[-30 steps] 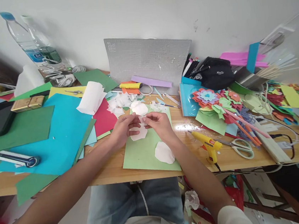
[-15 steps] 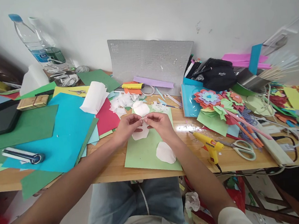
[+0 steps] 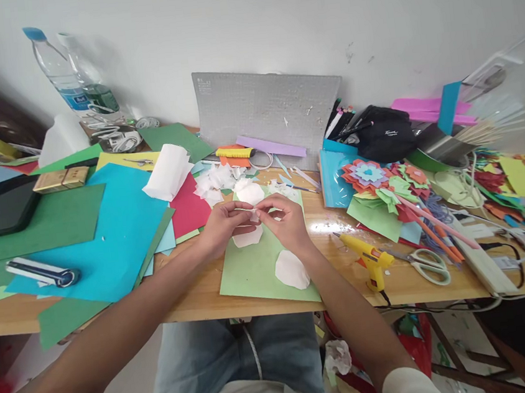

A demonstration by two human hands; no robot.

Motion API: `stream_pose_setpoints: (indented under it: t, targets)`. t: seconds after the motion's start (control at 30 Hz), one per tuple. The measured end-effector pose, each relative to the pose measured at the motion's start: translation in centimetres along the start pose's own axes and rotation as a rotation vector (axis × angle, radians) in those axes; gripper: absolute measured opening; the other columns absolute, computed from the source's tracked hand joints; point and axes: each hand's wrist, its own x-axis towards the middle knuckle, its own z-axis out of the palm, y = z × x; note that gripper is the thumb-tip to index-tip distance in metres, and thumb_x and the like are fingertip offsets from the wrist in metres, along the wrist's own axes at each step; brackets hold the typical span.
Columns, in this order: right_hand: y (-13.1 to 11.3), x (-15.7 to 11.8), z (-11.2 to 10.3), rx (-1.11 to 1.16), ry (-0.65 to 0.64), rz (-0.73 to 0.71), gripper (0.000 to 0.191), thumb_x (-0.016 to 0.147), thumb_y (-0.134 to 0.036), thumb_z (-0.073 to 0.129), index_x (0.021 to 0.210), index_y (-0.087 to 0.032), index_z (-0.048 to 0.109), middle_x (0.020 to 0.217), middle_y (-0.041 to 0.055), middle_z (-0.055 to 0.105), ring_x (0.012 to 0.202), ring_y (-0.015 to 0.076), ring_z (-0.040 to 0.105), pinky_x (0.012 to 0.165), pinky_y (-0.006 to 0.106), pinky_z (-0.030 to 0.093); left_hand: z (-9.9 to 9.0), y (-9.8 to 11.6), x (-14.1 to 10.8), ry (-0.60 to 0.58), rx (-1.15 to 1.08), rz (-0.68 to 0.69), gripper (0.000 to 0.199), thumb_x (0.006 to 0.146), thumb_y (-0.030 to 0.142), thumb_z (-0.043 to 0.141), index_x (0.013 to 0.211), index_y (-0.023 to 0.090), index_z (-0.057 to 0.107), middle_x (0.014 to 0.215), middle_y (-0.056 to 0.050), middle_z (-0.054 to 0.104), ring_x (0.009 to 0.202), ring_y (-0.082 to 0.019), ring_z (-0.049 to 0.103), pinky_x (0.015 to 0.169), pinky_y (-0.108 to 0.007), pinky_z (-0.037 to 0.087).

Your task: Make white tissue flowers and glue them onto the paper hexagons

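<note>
My left hand (image 3: 228, 224) and my right hand (image 3: 282, 217) meet over a light green sheet (image 3: 252, 272), fingertips pinched together. Between them is a small piece of white paper (image 3: 254, 216), mostly covered by my fingers. Just behind the fingertips lies a rounded white paper piece (image 3: 249, 190). Another white paper piece (image 3: 247, 238) is partly hidden beneath my left hand. Beside my right wrist rests a third white paper piece (image 3: 291, 270) on the green sheet.
A yellow glue gun (image 3: 369, 257) and scissors (image 3: 427, 265) lie to the right, near paper flowers (image 3: 367, 172). Torn white scraps (image 3: 218, 179) and a white paper roll (image 3: 167, 172) are behind my left hand. A stapler (image 3: 43, 271) sits on blue paper (image 3: 126, 236).
My fingertips have shifted slightly on the small white paper, with the right fingers now curled lower. The whole view has drifted a little; other things stay in place.
</note>
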Motion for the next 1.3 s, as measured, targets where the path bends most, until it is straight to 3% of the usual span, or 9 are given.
stream_pose_setpoints:
  t: [0.23, 0.4, 0.6, 0.77, 1.3]
  targets:
    - [0.45, 0.14, -0.13, 0.042, -0.027, 0.024, 0.009, 0.078, -0.026, 0.062, 0.080, -0.022, 0.069, 0.086, 0.0032, 0.063, 0.079, 0.0159, 0.062, 0.065, 0.026, 0.054, 0.09, 0.23, 0.02, 0.021, -0.060, -0.001, 0.034, 0.066, 0.031, 0.083, 0.090, 0.016, 0.065, 0.079, -0.005, 0.074, 0.078, -0.018, 0.072, 0.082, -0.035, 0.058]
    - [0.18, 0.01, -0.07, 0.033, -0.053, 0.007, 0.019, 0.078, -0.028, 0.064, 0.096, -0.024, 0.069, 0.096, 0.0033, 0.064, 0.079, 0.0148, 0.062, 0.065, 0.026, 0.055, 0.27, 0.18, -0.22, 0.014, 0.069, 0.086, 0.029, 0.069, 0.036, 0.080, 0.085, 0.016, 0.067, 0.080, -0.004, 0.072, 0.075, -0.017, 0.070, 0.079, -0.036, 0.059]
    - [0.47, 0.21, -0.08, 0.022, -0.043, 0.026, 0.010, 0.080, -0.027, 0.063, 0.084, -0.022, 0.072, 0.087, 0.0028, 0.068, 0.079, 0.0152, 0.063, 0.067, 0.026, 0.053, 0.30, -0.04, -0.19, 0.003, 0.113, 0.113, 0.032, 0.067, 0.037, 0.082, 0.086, 0.015, 0.067, 0.077, -0.003, 0.070, 0.072, -0.015, 0.068, 0.076, -0.035, 0.059]
    - [0.68, 0.34, -0.30, 0.075, -0.071, 0.032, 0.015, 0.079, -0.025, 0.064, 0.092, -0.022, 0.073, 0.087, 0.0024, 0.066, 0.079, 0.0143, 0.062, 0.065, 0.024, 0.052, 0.16, -0.01, 0.02, 0.008, 0.077, 0.096, 0.036, 0.063, 0.035, 0.086, 0.086, 0.014, 0.066, 0.077, -0.002, 0.070, 0.073, -0.015, 0.068, 0.080, -0.036, 0.059]
    - [0.90, 0.12, -0.11, -0.225, -0.035, -0.353, 0.023, 0.082, -0.012, 0.060, 0.088, -0.026, 0.077, 0.092, 0.0045, 0.063, 0.086, 0.0167, 0.061, 0.082, 0.033, 0.053, -0.14, 0.55, -0.18, 0.083, -0.094, -0.021, 0.036, 0.065, 0.027, 0.085, 0.092, 0.014, 0.066, 0.081, -0.007, 0.075, 0.077, -0.017, 0.071, 0.083, -0.033, 0.058]
